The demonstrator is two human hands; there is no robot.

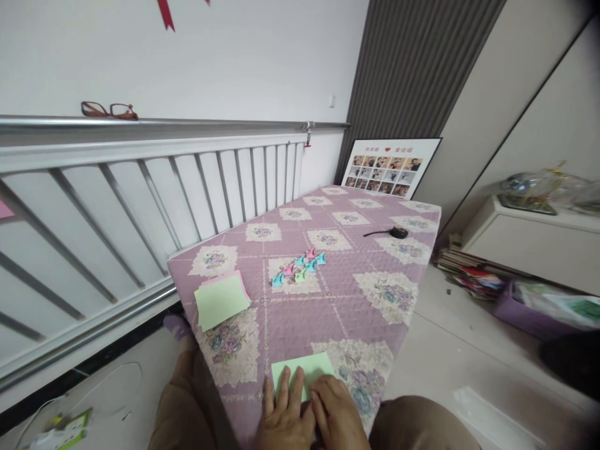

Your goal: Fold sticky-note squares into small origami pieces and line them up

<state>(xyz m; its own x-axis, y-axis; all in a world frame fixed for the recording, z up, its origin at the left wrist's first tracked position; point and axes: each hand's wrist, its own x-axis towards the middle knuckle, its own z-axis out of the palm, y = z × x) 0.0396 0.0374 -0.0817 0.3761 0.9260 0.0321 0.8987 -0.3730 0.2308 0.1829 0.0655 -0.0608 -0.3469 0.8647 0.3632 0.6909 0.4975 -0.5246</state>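
A light green sheet of paper (307, 362) lies at the near end of the cloth-covered table (300, 322). My left hand (287, 415) rests flat on its left part, fingers spread. On the right part of the sheet is my right hand (338, 409), its fingers close together and bent down onto the paper; whether they pinch an edge is hidden. Farther left sits a stack of green and pink paper (222, 301). Several small folded paper pieces (300, 274) in blue, pink and green stand in rows near the table's middle.
A black ladle-like object (397, 232) lies at the far right of the table. Along the left runs a white railing (187, 187) with glasses (110, 111) on top. A photo board (391, 165) leans behind the table. A purple bin (529, 312) is on the floor.
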